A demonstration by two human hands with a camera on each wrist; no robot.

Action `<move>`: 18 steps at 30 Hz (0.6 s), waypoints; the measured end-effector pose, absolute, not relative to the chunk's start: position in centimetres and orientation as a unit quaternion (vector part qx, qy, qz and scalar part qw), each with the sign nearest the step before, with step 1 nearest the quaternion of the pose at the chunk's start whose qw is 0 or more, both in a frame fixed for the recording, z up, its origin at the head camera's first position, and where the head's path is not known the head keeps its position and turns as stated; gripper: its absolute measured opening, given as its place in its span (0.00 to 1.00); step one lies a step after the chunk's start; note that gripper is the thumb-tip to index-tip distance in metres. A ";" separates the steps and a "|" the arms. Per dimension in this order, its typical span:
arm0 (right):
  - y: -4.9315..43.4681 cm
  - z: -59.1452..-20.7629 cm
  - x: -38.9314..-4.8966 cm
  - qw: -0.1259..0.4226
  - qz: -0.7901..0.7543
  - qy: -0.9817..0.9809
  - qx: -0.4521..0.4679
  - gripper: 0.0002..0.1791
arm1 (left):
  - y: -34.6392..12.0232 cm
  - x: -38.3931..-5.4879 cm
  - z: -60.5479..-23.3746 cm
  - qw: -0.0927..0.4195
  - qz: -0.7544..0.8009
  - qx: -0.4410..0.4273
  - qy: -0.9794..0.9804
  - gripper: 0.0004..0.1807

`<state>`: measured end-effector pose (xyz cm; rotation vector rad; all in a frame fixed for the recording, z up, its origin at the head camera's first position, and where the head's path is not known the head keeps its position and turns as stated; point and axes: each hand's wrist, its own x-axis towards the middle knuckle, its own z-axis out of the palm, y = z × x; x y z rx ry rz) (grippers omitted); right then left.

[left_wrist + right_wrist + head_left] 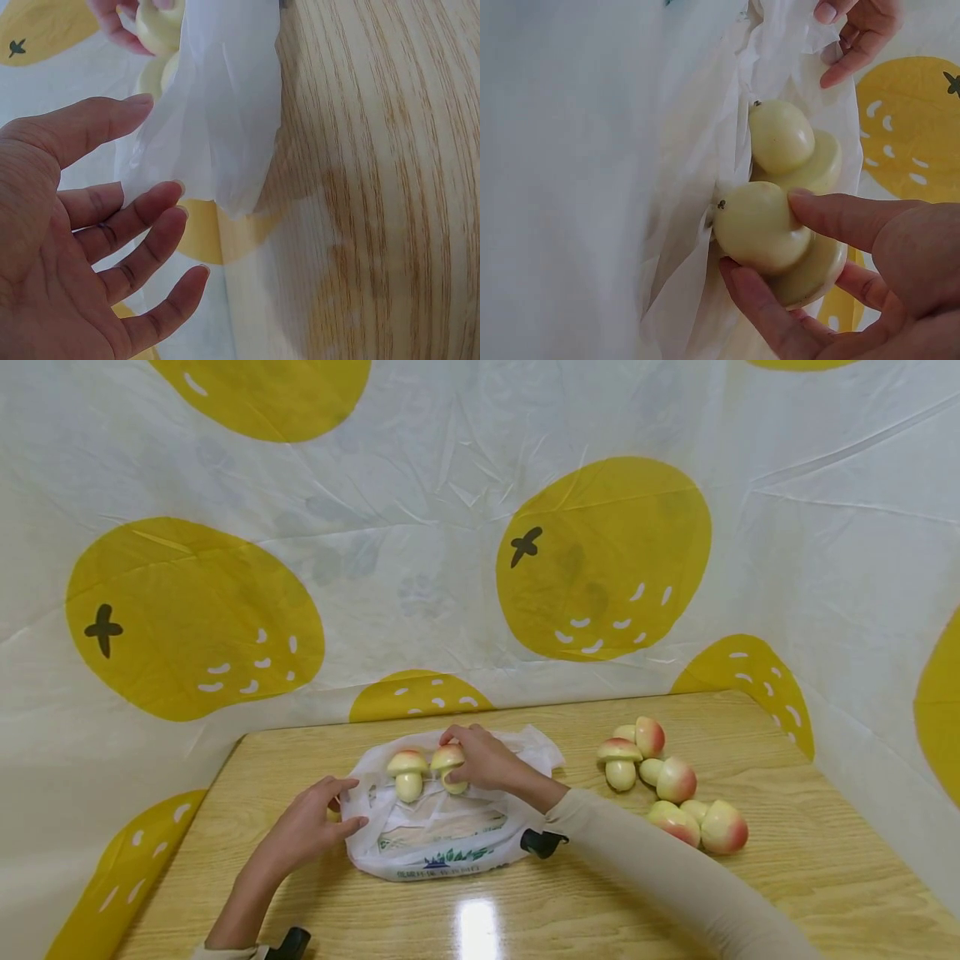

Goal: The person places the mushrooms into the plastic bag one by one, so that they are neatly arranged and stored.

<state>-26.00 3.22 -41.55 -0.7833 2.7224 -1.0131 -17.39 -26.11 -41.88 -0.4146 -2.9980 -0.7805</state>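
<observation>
A white plastic bag (457,860) lies spread on the wooden table with its mouth open. Two model mushrooms, pale yellow with reddish caps, stand side by side in the mouth: a left mushroom (408,777) and a right mushroom (448,762). My right hand (486,760) grips the right one, thumb and fingers around its stem and cap in the right wrist view. At the bag's left edge, my left hand (318,818) has thumb and fingers spread apart. Its fingers touch the thin plastic (217,112) in the left wrist view, and part of the index finger is hidden.
Several more mushrooms lie in a loose group to the right of the bag, including one upright mushroom (619,763) and one on its side (675,779). Behind the table (600,902) hangs a white cloth (420,543) printed with large yellow fruit.
</observation>
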 end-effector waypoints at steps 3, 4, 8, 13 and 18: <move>3.2 -41.5 -25.9 0.066 -0.319 0.910 -0.256 0.27 | -26.1 -17.3 -41.9 0.008 -0.251 -0.134 -0.959 0.33; 3.2 -41.5 -25.9 0.066 -0.311 0.913 -0.255 0.28 | -26.1 -17.3 -41.9 0.008 -0.251 -0.135 -0.959 0.33; 3.3 -41.3 -26.0 0.069 -0.287 0.920 -0.258 0.29 | -26.0 -17.3 -41.9 0.009 -0.251 -0.136 -0.958 0.33; 3.4 -41.2 -26.2 0.071 -0.284 0.918 -0.267 0.31 | -26.0 -17.3 -41.8 0.009 -0.250 -0.132 -0.959 0.33; 3.7 -41.4 -26.4 0.068 -0.293 0.915 -0.270 0.32 | -25.9 -17.3 -41.7 0.009 -0.247 -0.130 -0.960 0.33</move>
